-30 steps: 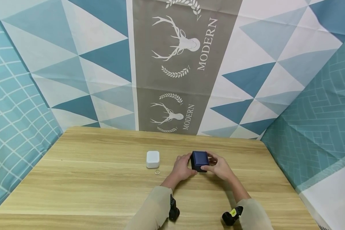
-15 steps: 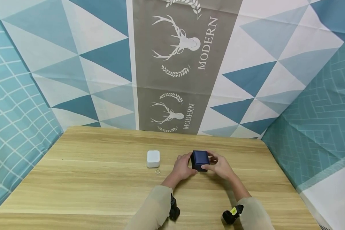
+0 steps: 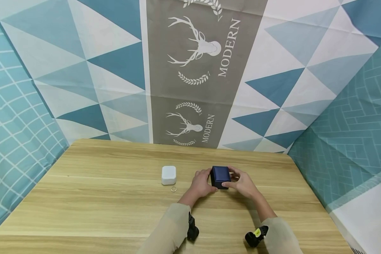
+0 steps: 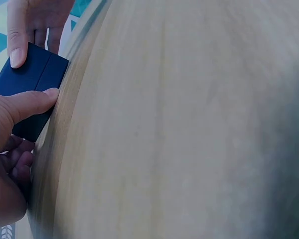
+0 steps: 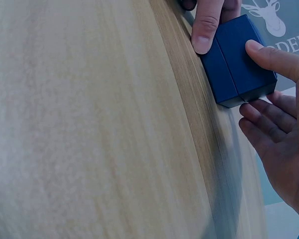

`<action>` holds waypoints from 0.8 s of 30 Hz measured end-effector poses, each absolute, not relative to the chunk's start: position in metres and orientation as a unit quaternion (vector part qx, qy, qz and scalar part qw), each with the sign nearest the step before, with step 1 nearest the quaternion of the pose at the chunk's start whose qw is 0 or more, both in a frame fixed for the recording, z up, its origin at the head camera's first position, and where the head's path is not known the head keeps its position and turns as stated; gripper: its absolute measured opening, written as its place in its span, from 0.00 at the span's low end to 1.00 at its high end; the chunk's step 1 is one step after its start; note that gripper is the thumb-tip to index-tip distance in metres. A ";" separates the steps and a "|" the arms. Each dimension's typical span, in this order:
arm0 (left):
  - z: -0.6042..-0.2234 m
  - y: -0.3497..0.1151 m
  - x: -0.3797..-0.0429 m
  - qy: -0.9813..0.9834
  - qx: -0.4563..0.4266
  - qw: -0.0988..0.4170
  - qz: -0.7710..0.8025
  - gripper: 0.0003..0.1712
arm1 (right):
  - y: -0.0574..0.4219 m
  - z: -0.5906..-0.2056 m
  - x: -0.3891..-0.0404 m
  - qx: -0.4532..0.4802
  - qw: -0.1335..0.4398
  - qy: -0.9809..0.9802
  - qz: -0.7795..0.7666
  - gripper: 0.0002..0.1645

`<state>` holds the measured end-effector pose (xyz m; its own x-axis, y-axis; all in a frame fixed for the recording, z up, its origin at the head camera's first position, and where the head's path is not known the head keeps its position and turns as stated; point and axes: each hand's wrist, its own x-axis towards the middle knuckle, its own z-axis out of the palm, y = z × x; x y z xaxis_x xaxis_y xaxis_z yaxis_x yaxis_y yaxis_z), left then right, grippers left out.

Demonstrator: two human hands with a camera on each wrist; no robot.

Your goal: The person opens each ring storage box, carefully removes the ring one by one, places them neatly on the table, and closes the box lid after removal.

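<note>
Between both hands sits a small dark blue box (image 3: 221, 174) with a lid seam, its shape like a ring box. My left hand (image 3: 201, 184) grips its lower part from the left, thumb along the near side (image 4: 32, 104) and fingers behind. From the right, my right hand (image 3: 242, 184) holds the lid part, thumb on the front face and fingers curled at the right side. In the right wrist view the seam runs across the box (image 5: 239, 64), and the lid looks closed. What the box contains is hidden.
A white rounded case (image 3: 169, 175) stands left of the hands on the wooden table (image 3: 98, 204). Just in front of it lies a small ring (image 3: 173, 189). A patterned cloth wall (image 3: 190, 70) rises behind the table's far edge.
</note>
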<state>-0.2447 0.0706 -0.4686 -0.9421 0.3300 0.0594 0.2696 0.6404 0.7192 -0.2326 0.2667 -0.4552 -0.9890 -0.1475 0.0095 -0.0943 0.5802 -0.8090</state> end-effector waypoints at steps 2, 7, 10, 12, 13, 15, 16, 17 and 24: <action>-0.468 0.071 -0.245 0.905 0.163 0.043 0.390 0.47 | 0.267 -0.455 -0.233 -0.065 0.029 0.889 -0.453 0.48; -0.467 0.071 -0.244 0.904 0.159 0.049 0.393 0.47 | 0.267 -0.455 -0.233 -0.066 0.028 0.890 -0.451 0.48; -0.467 0.071 -0.245 0.905 0.157 0.051 0.391 0.47 | 0.267 -0.454 -0.233 -0.071 0.029 0.890 -0.449 0.48; -0.467 0.071 -0.245 0.906 0.158 0.051 0.389 0.47 | 0.267 -0.453 -0.233 -0.068 0.030 0.888 -0.454 0.48; -0.467 0.071 -0.245 0.907 0.158 0.051 0.388 0.47 | 0.267 -0.453 -0.233 -0.069 0.031 0.887 -0.456 0.48; -0.467 0.071 -0.245 0.907 0.160 0.050 0.387 0.47 | 0.267 -0.452 -0.233 -0.071 0.035 0.886 -0.457 0.47; -0.467 0.071 -0.245 0.907 0.161 0.051 0.387 0.47 | 0.267 -0.452 -0.233 -0.068 0.038 0.884 -0.461 0.47; -0.467 0.071 -0.246 0.906 0.163 0.051 0.387 0.47 | 0.266 -0.450 -0.232 -0.067 0.039 0.883 -0.462 0.46; -0.469 0.071 -0.247 0.908 0.167 0.049 0.381 0.47 | 0.254 -0.425 -0.219 -0.070 0.046 0.884 -0.459 0.44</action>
<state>-0.2473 0.0713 -0.4686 -0.9393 0.3409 0.0379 0.2657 0.6532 0.7091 -0.2186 0.2544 -0.4253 -0.9858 -0.1671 -0.0173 -0.0820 0.5682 -0.8188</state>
